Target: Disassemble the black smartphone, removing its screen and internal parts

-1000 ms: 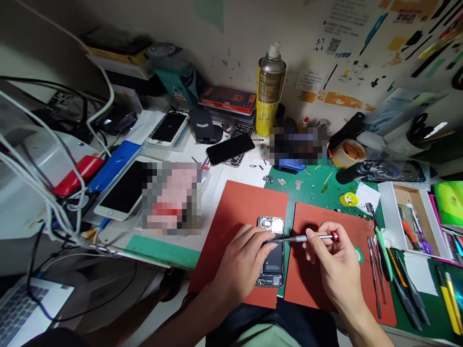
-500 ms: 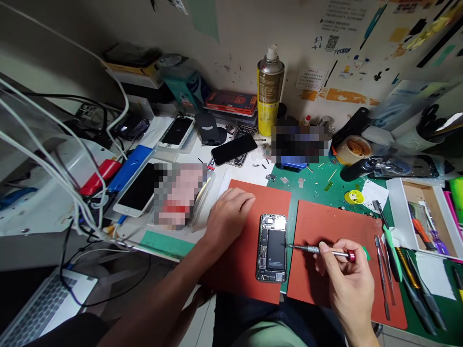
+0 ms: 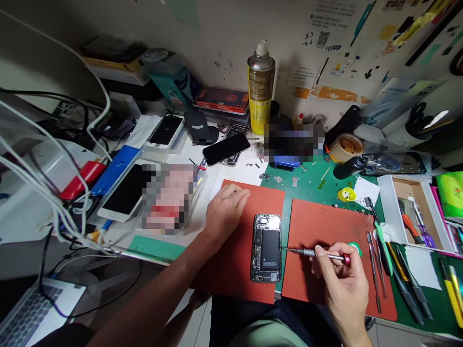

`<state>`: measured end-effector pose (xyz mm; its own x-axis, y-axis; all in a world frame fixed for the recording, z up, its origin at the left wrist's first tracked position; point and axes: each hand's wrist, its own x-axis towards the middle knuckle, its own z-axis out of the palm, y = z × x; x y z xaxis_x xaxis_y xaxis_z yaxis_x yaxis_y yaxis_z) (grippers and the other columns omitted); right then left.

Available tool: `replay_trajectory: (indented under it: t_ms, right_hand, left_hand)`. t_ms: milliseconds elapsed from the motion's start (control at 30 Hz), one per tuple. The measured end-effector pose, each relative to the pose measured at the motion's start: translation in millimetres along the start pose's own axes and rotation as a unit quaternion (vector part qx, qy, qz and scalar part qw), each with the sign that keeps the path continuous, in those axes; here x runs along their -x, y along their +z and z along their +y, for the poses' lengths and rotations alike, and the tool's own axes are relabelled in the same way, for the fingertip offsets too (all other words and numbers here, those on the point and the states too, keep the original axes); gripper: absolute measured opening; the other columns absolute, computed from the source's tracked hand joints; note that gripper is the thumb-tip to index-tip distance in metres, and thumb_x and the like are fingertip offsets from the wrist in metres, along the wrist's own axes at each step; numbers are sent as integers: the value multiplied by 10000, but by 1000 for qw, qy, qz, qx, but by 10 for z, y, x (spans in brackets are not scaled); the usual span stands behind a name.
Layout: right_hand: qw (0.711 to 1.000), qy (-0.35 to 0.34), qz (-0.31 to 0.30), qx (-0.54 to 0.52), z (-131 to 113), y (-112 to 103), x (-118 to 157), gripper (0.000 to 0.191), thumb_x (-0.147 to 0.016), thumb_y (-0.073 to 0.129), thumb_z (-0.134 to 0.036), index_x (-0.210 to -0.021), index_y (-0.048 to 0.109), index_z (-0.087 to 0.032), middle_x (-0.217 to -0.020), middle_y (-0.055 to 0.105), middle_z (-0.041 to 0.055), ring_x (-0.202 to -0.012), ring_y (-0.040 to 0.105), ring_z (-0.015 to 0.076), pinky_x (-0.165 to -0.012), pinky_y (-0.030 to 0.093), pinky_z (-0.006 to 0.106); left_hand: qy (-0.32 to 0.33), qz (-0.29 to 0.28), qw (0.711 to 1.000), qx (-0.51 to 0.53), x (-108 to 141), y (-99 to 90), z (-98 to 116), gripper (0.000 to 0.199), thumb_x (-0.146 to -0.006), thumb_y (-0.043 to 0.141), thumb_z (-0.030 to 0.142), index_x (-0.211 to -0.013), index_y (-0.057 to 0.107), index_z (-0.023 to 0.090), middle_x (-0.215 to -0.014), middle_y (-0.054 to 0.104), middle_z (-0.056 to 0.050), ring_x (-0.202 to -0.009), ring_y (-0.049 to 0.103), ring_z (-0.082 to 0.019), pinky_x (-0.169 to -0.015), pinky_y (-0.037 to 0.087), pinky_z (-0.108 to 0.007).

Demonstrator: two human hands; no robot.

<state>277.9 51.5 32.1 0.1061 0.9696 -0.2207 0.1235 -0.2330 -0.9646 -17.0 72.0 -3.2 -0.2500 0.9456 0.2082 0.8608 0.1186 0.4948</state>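
Note:
An opened phone [image 3: 266, 248], its black battery and circuit parts showing, lies on the left red-brown mat [image 3: 235, 274]. My right hand [image 3: 342, 284] grips a thin screwdriver [image 3: 307, 251] with a red end, held nearly level over the right mat [image 3: 325, 221]. The screwdriver's tip is at the phone's right edge; whether it touches cannot be made out. Up and left of the phone, my left hand [image 3: 226, 209] rests on the left mat with its fingers curled together. What those fingers hold, if anything, is hidden.
Tweezers and pry tools [image 3: 378, 274] lie at the right, beside a white tray [image 3: 387, 193] of tools. A yellow spray can [image 3: 260, 91] stands at the back. Phones, including a white-framed one [image 3: 126, 193], and white cables [image 3: 75, 168] are at the left.
The camera view has shifted slightly, so the whole scene sits a little further left. Both hands and the screwdriver keep nearly the same places relative to the phone.

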Motion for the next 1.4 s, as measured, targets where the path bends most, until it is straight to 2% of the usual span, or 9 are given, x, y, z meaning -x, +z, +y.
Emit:
replay_trajectory:
  t_ms: [400,567,767,1000,1167,1400]
  right_hand:
    - [1000,11,10,-18,28,-33,16,453,-806,938,-487,-979,605,-234,-662,653,-48,-534,662,133,-544,558,216]
    - [999,24,34,-6,40,-42,22,507,-753,963,-518,-988,618,-230,-671,667,-36,-546,683,151,-553,578,234]
    - [999,28,16,-2,91,-93,8,517,-742,971,-509,-987,607,-234,-663,670,-33,-547,681,160,-558,583,251]
    - [999,31,14,-8,96,-73,15,504,-751,967,-508,-979,611,-233,-668,667,-34,-555,676,153,-566,572,243]
    - [999,31,10,0,79,-55,27,496,-762,958,-513,-976,610,-232,-674,671,-30,-555,674,155,-563,566,245]
    - [1000,0,20,-2,40,-29,35,440,-798,941,-476,-976,621,-233,-664,656,-43,-528,656,142,-528,554,234]
  left_hand:
    - [8,-6,1000,-11,6,21,-2,305,-1088,502,249,-978,786,236,-978,714,-50,-937,647,-217,-835,500,-335]
    - [0,-16,1000,-6,13,-9,5,310,-1095,485,239,-967,767,238,-972,699,-40,-930,648,-205,-841,508,-330]
    - [-12,-24,1000,4,61,-64,17,324,-1115,435,258,-1028,746,223,-1048,706,-59,-960,644,-214,-839,528,-339]
    - [15,-37,999,-6,97,-17,37,339,-1119,422,254,-1117,758,209,-1071,703,-84,-991,594,-255,-884,525,-400]
    - [18,-24,1000,-8,124,-24,7,361,-1126,401,239,-1219,750,223,-1103,700,-82,-1024,597,-245,-930,540,-402]
    - [41,-13,999,-3,139,-55,42,351,-1097,449,215,-1250,765,227,-1106,715,-95,-1036,600,-267,-930,550,-419]
